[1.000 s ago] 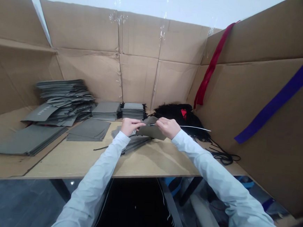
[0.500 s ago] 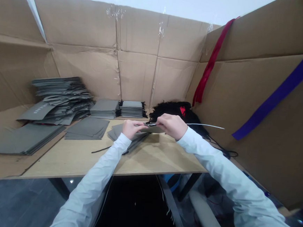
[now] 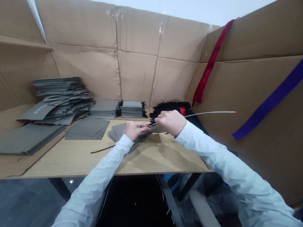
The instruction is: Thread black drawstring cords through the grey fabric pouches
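My left hand (image 3: 134, 130) is closed in a pinch at the near edge of a small grey sheet (image 3: 157, 129), which looks like a flat paper bag. Close beside it, my right hand (image 3: 171, 122) is closed around a thin, pale, wire-like rod (image 3: 214, 112). The rod's long end sticks out to the right, curving slightly. A bit of black cord shows between the hands, but the fingers hide how it meets the sheet. Below my left wrist, a black cord end (image 3: 103, 149) trails over the table. A fanned pile of grey sheets (image 3: 117, 131) lies under my left hand.
Grey stacks (image 3: 63, 96) rise at the left, beside a flat stack (image 3: 23, 138). Behind stand a bundle with black cords (image 3: 132, 108) and a heap of black cords (image 3: 167, 107). Cardboard walls (image 3: 136, 70) enclose the table (image 3: 66, 157). Red (image 3: 213, 62) and purple ribbons (image 3: 276, 92) hang right.
My right hand has risen slightly and tipped, so the rod's free end points higher and further right. My left hand has shifted a little to the right.
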### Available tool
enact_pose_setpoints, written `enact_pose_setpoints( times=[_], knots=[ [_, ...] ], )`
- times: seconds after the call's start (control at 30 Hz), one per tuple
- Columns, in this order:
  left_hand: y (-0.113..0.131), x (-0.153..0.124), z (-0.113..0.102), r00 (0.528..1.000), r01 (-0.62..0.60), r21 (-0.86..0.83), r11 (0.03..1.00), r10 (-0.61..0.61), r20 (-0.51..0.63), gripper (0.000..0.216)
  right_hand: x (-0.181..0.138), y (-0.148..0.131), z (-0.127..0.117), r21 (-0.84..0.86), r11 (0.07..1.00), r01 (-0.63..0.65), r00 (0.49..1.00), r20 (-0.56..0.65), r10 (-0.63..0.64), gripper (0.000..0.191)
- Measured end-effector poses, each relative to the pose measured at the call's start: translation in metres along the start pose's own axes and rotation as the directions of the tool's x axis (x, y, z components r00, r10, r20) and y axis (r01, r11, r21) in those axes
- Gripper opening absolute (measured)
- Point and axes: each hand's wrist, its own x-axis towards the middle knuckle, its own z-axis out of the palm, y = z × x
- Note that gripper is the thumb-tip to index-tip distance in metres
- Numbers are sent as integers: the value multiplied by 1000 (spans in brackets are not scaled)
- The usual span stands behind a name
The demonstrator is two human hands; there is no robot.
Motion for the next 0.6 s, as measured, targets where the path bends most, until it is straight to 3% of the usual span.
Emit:
enact_pose_setpoints(
  times=[0.17,0.4,0.5,0.6],
  knots=[
    [2,-1,3,1000,-27,38,999,27,10,26,2,-5,-11,-55,998,3,995,102,3,26],
    [-2,1,6,977,-211,116,971,211,15,22,12,-7,-20,-50,997,-66,974,213,75,23],
    [-4,2,8,957,-279,45,959,274,98,20,24,5,-19,61,992,-113,943,320,87,17],
    [-7,4,9,950,-279,-31,960,280,140,20,34,20,-14,279,944,-176,881,472,25,14]
  ],
)
